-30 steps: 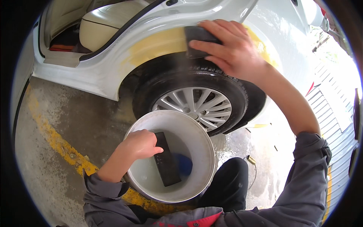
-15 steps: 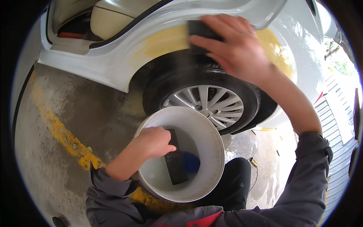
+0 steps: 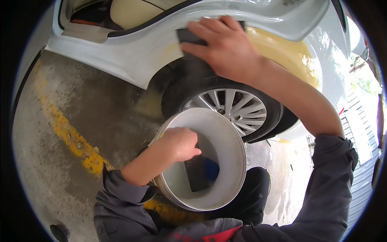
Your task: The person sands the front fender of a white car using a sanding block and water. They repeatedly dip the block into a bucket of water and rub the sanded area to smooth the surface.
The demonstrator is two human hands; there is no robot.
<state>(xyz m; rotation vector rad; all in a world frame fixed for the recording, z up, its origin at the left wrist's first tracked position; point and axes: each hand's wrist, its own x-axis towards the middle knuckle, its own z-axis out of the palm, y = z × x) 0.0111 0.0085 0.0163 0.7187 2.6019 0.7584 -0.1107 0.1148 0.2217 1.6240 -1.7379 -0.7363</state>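
Right hand point(image 3: 227, 50) spread flat, pressing dark pad point(image 3: 189, 37) on fender point(image 3: 153, 52) at top; left hand point(image 3: 179, 143) curled, dipping dark block point(image 3: 197, 173) into white bucket point(image 3: 231, 133) for wetting.

Ground under me is bare grey concrete point(image 3: 100, 121), mottled and damp-looking, darker in the patch nearest the wheel arch. A worn yellow painted line point(image 3: 64, 133) runs diagonally across it from upper left toward my knees, chipped and broken in places. Wet sheen on the concrete at lower right point(image 3: 282, 161). Daylight, diffuse, no hard shadows; the scene reads as outdoors or open-sided. At far right, green foliage point(image 3: 365, 80) shows in bright light, and below it a pale slatted surface point(image 3: 363, 169), ribbed like a grating or shutter; I cannot tell which. A small dark round object point(image 3: 60, 232) lies on the concrete at lower left.
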